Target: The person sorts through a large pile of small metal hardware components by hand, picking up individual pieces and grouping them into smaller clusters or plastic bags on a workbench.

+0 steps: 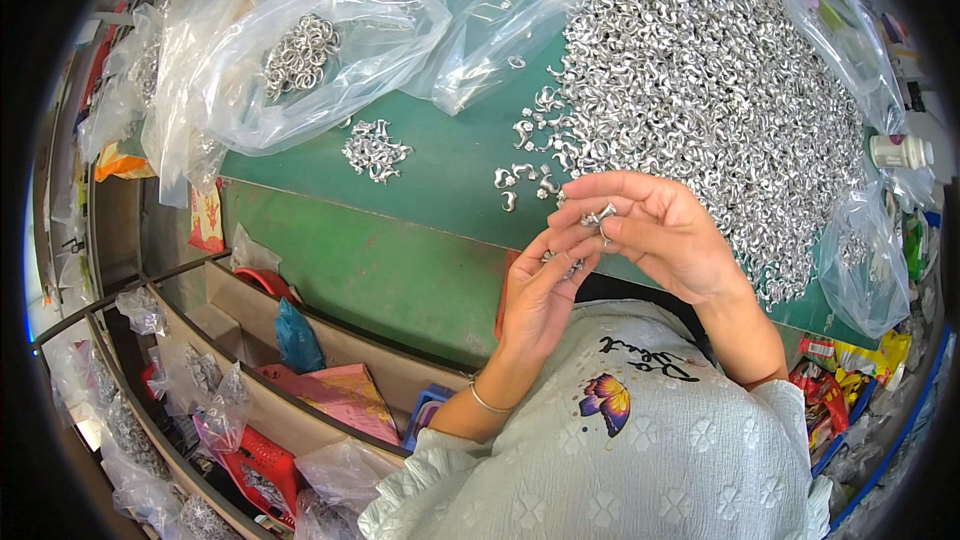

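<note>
Over the front edge of the green table my two hands meet. My right hand [672, 235] pinches a small curved silvery metal piece [598, 216] between thumb and fingers. My left hand [542, 298] is curled just below it, fingers touching the right hand, with a few more small metal pieces [566, 265] in it. Their exact shape is partly hidden by the fingers. Just beyond my hands spreads a big pile of curved silvery metal pieces [710, 90], with several loose ones at its left edge. A smaller heap of metal pieces [376, 151] lies farther left.
An open clear plastic bag [375, 55] with silvery rings [303, 55] lies at the far left of the table [460, 160]. More clear bags edge the pile. A white bottle [900, 152] stands at right. Below left are shelves with a red basket [262, 465] and a blue bag [297, 337].
</note>
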Demonstrator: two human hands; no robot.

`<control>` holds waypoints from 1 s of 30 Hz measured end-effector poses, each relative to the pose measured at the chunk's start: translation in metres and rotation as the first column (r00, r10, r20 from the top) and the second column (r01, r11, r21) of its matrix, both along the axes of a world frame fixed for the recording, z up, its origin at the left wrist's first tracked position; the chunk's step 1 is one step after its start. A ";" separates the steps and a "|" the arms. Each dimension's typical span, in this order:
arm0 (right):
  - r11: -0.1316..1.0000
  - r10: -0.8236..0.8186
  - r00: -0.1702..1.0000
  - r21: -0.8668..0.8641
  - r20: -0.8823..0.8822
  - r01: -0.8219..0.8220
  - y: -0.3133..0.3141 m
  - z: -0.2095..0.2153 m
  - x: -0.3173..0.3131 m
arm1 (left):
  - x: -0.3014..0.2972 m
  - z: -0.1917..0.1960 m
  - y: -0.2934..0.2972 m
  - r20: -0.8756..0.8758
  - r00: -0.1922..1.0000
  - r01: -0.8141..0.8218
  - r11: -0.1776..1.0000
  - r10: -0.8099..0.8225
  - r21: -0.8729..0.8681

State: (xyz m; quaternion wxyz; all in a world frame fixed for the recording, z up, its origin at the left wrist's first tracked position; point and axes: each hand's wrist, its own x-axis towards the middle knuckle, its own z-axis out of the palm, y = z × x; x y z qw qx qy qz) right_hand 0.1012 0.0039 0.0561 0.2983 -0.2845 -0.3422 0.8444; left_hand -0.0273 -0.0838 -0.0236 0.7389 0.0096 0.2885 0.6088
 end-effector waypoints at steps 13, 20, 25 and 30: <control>0.995 -0.032 0.996 0.101 0.089 0.023 -0.005 0.008 -0.001 | 0.000 0.004 0.002 -0.006 1.000 -0.001 1.000 0.001 0.020; 0.997 -0.030 0.998 0.073 0.049 0.027 -0.007 0.009 -0.003 | -0.001 0.001 0.001 -0.027 1.000 0.002 1.000 -0.001 0.029; 0.998 -0.019 0.999 0.061 0.047 0.016 -0.008 0.008 -0.002 | -0.002 0.003 0.002 -0.052 0.998 0.025 0.999 -0.024 0.026; 0.999 -0.032 0.999 -0.019 -0.033 0.031 -0.009 0.005 -0.001 | -0.001 0.004 0.003 -0.040 0.999 0.023 0.999 -0.021 0.048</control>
